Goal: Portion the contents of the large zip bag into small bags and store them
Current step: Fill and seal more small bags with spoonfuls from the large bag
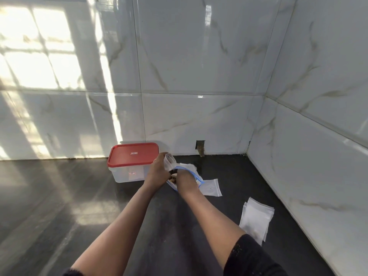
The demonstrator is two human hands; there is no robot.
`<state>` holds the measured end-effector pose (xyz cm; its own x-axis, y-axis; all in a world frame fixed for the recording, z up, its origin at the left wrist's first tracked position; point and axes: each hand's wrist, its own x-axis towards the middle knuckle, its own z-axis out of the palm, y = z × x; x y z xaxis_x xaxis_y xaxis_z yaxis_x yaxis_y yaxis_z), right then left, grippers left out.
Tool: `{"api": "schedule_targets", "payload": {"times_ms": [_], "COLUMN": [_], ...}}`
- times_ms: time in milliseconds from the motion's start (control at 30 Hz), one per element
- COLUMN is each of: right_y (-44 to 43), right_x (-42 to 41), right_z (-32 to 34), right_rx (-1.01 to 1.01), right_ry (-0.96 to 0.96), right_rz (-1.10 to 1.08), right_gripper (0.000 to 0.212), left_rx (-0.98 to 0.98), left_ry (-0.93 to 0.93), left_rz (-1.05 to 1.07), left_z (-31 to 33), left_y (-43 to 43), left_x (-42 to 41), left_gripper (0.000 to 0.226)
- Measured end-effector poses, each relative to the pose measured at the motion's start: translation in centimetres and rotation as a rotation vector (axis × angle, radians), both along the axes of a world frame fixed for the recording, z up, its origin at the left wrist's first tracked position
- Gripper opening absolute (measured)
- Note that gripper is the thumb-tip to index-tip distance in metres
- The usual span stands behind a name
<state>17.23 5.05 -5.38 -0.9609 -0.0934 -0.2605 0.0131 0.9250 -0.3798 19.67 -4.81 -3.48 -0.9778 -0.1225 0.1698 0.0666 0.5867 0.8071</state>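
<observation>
The dark worktop (pixel 59 196) carries a box (pixel 131 162) with a red lid, shut and standing against the tiled wall. Just right of the box lies the zip bag (pixel 189 168), its blue-edged mouth open and brown pieces (pixel 173 177) showing inside. Further right of the box and nearer the person, well apart from it, lies a stack (pixel 256 218) of small bags. One small bag (pixel 212 188) lies flat, partly under the zip bag on the side away from the box.

The left hand (pixel 158 169), right beside the box, grips a clear cup (pixel 168 161), or perhaps an opened small bag; it is too blurred to say. The right hand (pixel 184 176) reaches into the zip bag, fingers hidden, so I cannot tell whether it holds anything.

The step looks like lifting out a portion. It would go best with the cup tilted close over the zip bag's mouth, so that strays fall back in.
</observation>
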Motion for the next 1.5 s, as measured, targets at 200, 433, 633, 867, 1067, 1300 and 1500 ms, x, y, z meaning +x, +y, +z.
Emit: {"api": "schedule_targets", "payload": {"times_ms": [200, 433, 633, 867, 1067, 1300, 1500], "right_y": [0.5, -0.1, -1.4, -1.7, -2.0, -3.0, -2.5], "right_x": [1.1, 1.3, 0.5, 0.7, 1.1, 1.4, 2.4], "right_z": [-1.3, -1.0, -1.1, -1.8, -1.0, -0.5, -0.2], "right_rx": [-0.179, -0.413, -0.626, -0.364, -0.443, -1.039, -0.964], "right_ry": [0.09, -0.017, -0.163, -0.033, -0.142, -0.395, -0.386], "right_rz": [-0.178, -0.224, -0.408, -0.241, -0.258, -0.542, -0.477], "right_gripper": [0.034, 0.037, 0.03, 0.026, 0.032, 0.033, 0.035], "left_rx": [-0.002, 0.012, -0.001, -0.001, -0.05, -0.037, -0.032], "left_ry": [-0.008, 0.017, 0.018, 0.087, 0.063, 0.085, 0.109], "left_rz": [-0.028, -0.014, -0.009, -0.009, -0.025, 0.013, 0.022], "left_z": [0.0, -0.1, -0.7, -0.6, -0.7, -1.2, -1.3], "left_y": [0.2, -0.3, -0.4, -0.9, -1.5, -1.2, -1.4], "left_x": [0.0, 0.0, 0.1, 0.2, 0.8, 1.6, 2.0], "left_gripper": [0.061, 0.059, 0.057, 0.054, 0.058, 0.051, 0.05]}}
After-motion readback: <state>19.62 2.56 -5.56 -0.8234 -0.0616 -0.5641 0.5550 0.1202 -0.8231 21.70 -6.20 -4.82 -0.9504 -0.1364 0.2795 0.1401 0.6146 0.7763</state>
